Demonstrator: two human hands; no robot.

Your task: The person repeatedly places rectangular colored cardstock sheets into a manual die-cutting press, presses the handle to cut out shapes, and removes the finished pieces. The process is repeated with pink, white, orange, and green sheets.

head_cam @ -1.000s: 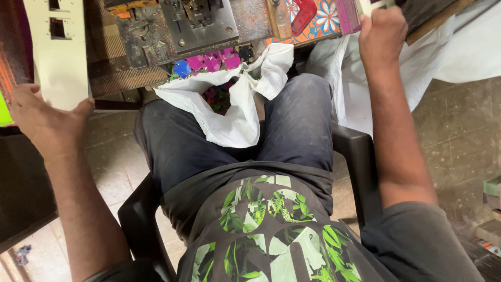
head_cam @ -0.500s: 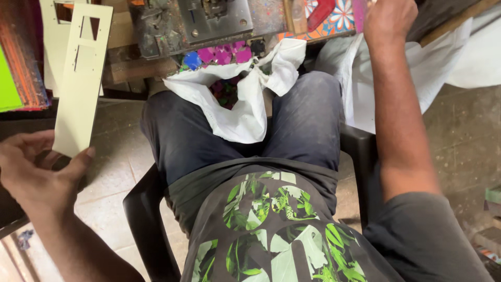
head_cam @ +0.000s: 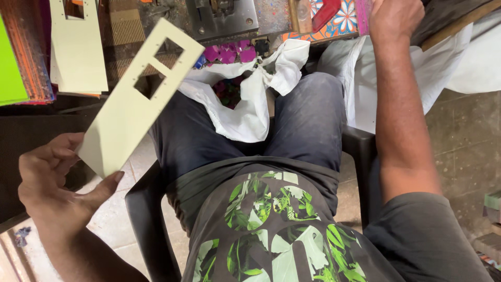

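Observation:
My left hand (head_cam: 57, 185) pinches the lower end of a long pale cream card strip (head_cam: 125, 115) with two rectangular cut-outs and small punched holes; the strip slants up toward a metal punching press (head_cam: 224, 18) at the top. My right hand (head_cam: 396, 21) is raised at the top right, fingers closed near the press's side; what it grips is out of sight. A white cloth bag (head_cam: 250, 109) lies open between my knees with pink and purple cut pieces (head_cam: 229, 55) in it.
A stack of similar cream cards (head_cam: 78, 47) stands at the upper left beside green and orange sheets (head_cam: 15, 57). I sit on a black plastic chair (head_cam: 151, 209). White sheeting (head_cam: 459, 62) hangs on the right over a concrete floor.
My left hand has brought the cream strip down from the stack and swung it right, toward the press. The right hand stayed raised at the top.

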